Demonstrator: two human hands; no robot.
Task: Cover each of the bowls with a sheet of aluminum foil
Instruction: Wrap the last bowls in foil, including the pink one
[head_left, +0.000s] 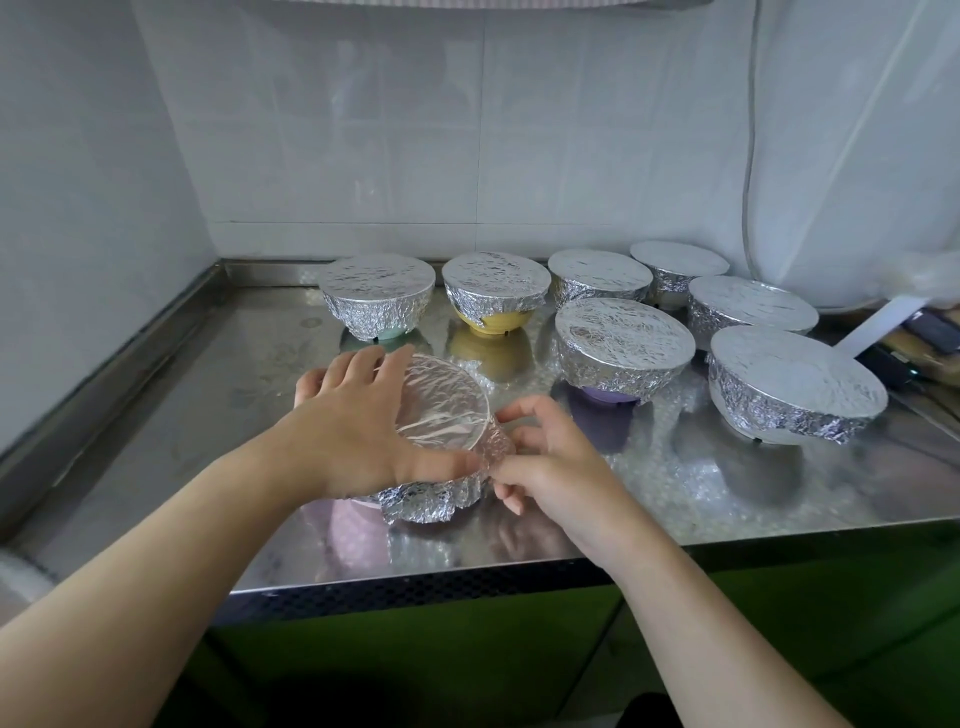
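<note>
The pink bowl (358, 512) sat near the front edge of the steel counter (171, 415), its sheet of foil (441, 410) stretched over the top and crumpled down the near side. The left hand (358, 415) lay spread across the foil with straight fingers, thumb pressed along the near rim. The right hand (545, 457) was close beside it, its curled fingers pinching the foil's edge at the bowl's right side (the two hands almost touched there). Behind stood seven more bowls already wrapped: a green-based bowl (378, 299), a yellow bowl (496, 299), a purple bowl (623, 348) and four others toward the right, whose colours I could not make out under the foil.
</note>
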